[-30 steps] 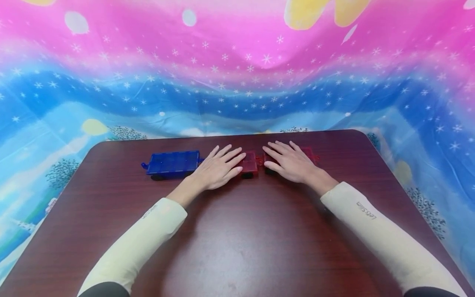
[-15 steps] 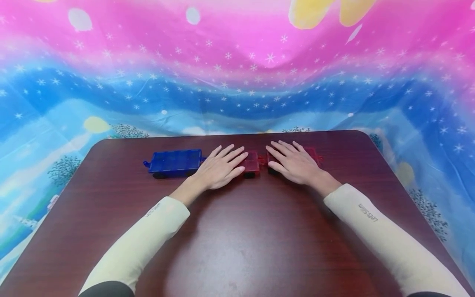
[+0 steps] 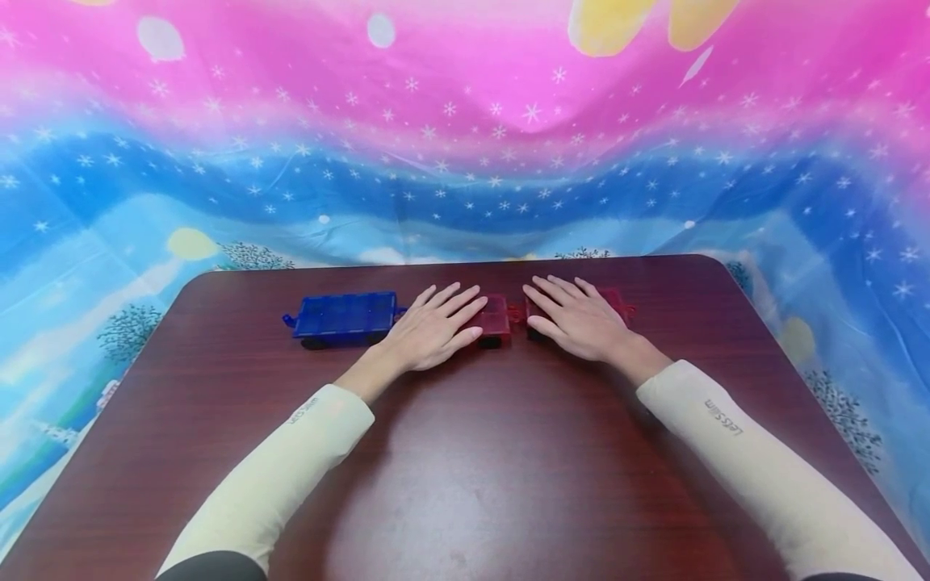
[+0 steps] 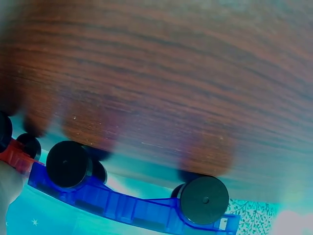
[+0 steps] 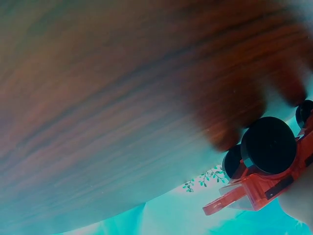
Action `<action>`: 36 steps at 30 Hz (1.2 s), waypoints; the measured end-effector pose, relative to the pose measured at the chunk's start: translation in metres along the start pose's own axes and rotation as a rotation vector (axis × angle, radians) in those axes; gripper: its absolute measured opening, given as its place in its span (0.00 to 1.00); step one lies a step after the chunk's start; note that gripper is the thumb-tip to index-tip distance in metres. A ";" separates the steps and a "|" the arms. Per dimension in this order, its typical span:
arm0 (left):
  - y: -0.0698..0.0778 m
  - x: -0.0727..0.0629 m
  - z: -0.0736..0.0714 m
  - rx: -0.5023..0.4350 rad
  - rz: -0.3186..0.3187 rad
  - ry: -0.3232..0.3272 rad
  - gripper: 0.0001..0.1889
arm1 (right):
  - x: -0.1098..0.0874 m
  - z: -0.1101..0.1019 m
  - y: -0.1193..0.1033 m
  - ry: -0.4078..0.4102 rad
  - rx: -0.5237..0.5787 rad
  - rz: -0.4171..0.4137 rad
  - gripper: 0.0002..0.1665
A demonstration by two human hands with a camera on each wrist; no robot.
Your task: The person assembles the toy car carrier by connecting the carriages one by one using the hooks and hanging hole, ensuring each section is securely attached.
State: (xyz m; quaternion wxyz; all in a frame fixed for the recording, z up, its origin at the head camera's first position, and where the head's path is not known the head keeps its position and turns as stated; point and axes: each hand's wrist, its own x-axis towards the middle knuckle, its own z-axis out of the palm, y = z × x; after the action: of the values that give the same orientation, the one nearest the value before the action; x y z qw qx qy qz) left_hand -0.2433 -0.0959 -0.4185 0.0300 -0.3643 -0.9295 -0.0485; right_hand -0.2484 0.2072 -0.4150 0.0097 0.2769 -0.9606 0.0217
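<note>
A: What are the hands doing?

B: The left hand (image 3: pixel 429 329) lies flat with its fingers spread wide, on top of the first red car (image 3: pixel 494 315). The right hand (image 3: pixel 577 323) is spread the same way, on the second red car (image 3: pixel 613 298). Nobody is pinching anything. I can't tell how hard they press.

A: What's between the hands?

B: The red link (image 3: pixel 515 315), where the two red cars come close. I think that's the spot that matters most. It's just right of the left hand's fingertips and even nearer the right hand's. I can't tell if it's hooked tight.

A: Which way do the cars point?

B: Their long sides go left to right, all in one row. The blue car (image 3: pixel 345 316) is on the left end, just beside the left hand, with a blue hook (image 3: pixel 288 320) poking out.

A: And farther out?

B: A shiny brown table (image 3: pixel 450 468), then a pink and blue cloth (image 3: pixel 436 202) behind it.

A: Do the wrist cameras see more?

B: Yes! The left one sees a fat black wheel (image 4: pixel 204 199) from the side, and a red end right up by the blue car. From the head, the left hand hides that meeting place. The right one sees another black wheel (image 5: pixel 269 145) that the right hand covers from above.
</note>
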 end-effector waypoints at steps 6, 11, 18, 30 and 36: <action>-0.002 -0.001 0.000 -0.025 -0.011 -0.001 0.34 | -0.001 0.001 0.001 0.006 -0.003 -0.008 0.43; -0.001 -0.001 0.001 -0.025 -0.009 0.006 0.34 | -0.002 0.002 0.001 0.008 0.001 -0.009 0.42; -0.003 0.000 0.002 -0.030 -0.001 0.023 0.34 | -0.003 0.000 0.002 -0.002 0.015 -0.004 0.42; -0.001 -0.001 0.002 -0.042 -0.001 0.025 0.33 | -0.005 0.001 0.003 -0.001 0.012 -0.008 0.42; -0.003 -0.002 0.001 -0.061 -0.002 0.047 0.33 | -0.004 0.001 0.004 0.000 0.006 -0.009 0.42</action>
State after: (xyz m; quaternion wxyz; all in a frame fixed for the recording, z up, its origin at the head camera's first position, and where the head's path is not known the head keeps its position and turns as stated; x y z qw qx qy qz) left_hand -0.2441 -0.0990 -0.4197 0.0408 -0.3627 -0.9271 -0.0857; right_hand -0.2468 0.2127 -0.4159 0.0088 0.2810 -0.9594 0.0243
